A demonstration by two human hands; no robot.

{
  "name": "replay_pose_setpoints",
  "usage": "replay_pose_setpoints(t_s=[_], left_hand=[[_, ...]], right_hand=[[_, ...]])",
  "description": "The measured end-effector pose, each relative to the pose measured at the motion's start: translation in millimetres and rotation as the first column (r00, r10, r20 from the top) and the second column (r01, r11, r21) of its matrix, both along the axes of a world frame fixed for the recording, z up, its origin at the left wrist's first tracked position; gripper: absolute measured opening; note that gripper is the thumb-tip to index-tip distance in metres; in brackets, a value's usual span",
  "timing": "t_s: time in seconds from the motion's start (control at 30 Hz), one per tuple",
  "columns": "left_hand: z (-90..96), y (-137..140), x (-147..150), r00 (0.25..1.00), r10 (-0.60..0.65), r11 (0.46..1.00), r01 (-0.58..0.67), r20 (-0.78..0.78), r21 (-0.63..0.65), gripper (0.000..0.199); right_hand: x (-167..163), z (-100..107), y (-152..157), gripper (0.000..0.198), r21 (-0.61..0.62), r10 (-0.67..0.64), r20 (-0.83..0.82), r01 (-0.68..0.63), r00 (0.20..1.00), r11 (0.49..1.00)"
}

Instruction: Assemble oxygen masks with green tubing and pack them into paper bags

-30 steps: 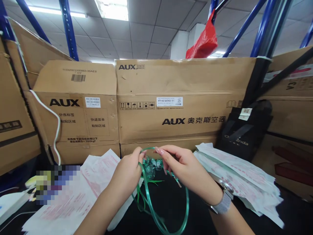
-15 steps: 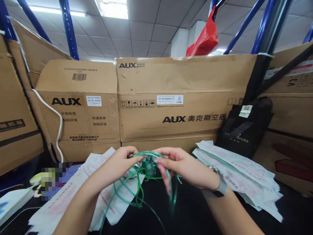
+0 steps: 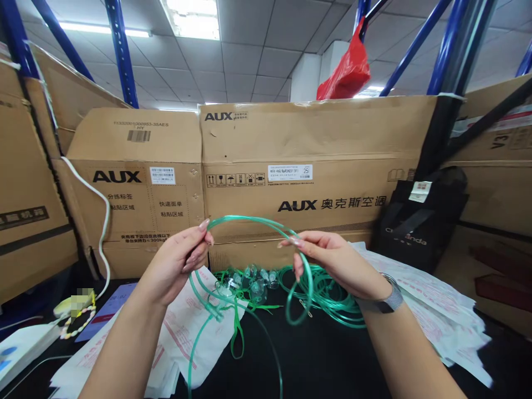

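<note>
A thin green plastic tube arches between my two hands above the black table. My left hand pinches it at the left end of the arch, and two strands hang below with a small connector. On the other side my right hand grips the tube between thumb and fingers, a short loop dangling under it. Behind them lie clear green plastic fittings with thin green straps. Coiled green tubing rests beneath my right hand, partly hidden by it.
White printed paper pouches lie in piles at left and right. AUX cardboard boxes wall off the back. A black bag leans at back right. A white power strip and a beaded bracelet sit at left.
My hands have risen and moved apart, spreading the tube into a wide arch. The fittings and the coiled tubing behind are now more exposed.
</note>
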State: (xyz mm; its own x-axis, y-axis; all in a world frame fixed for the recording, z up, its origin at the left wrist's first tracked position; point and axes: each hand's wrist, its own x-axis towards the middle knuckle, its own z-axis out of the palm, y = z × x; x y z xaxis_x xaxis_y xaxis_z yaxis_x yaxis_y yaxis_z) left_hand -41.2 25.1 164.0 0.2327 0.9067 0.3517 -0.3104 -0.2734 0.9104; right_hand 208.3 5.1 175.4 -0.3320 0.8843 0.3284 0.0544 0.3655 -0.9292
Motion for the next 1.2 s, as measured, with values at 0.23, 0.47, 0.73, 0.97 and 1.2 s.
replay_pose_setpoints(t_s=[0.23, 0.47, 0.73, 0.97, 1.2], left_hand=[[-5.7, 4.0, 10.2, 0.995, 0.087, 0.996, -0.088, -0.041, -0.011, 0.024], [-2.4, 7.4, -0.1, 0.977, 0.107, 0.994, -0.109, 0.184, -0.003, 0.017], [0.6, 7.7, -4.6, 0.967, 0.062, 0.995, -0.041, 0.249, -0.088, 0.012], [-2.3, 1.5, -0.1, 0.978, 0.036, 0.996, -0.051, -0.205, -0.068, 0.037], [-6.8, -6.9, 21.4, 0.878, 0.077, 0.99, -0.01, -0.473, 0.142, 0.038]], right_hand=[[0.7, -1.8, 5.0, 0.026, 0.041, -0.223, -0.077, 0.226, 0.972, 0.973], [22.1, 5.2, 3.4, 0.036, 0.069, -0.401, -0.261, 0.431, 0.878, 0.9], [15.2, 1.9, 5.1, 0.033, 0.032, -0.355, -0.068, 0.357, 0.932, 0.933], [7.0, 5.6, -6.1, 0.02, 0.317, -0.31, -0.053, 0.311, 0.949, 0.896], [-4.6, 0.3, -4.6, 0.021, 0.347, -0.213, -0.132, 0.247, 0.968, 0.905]])
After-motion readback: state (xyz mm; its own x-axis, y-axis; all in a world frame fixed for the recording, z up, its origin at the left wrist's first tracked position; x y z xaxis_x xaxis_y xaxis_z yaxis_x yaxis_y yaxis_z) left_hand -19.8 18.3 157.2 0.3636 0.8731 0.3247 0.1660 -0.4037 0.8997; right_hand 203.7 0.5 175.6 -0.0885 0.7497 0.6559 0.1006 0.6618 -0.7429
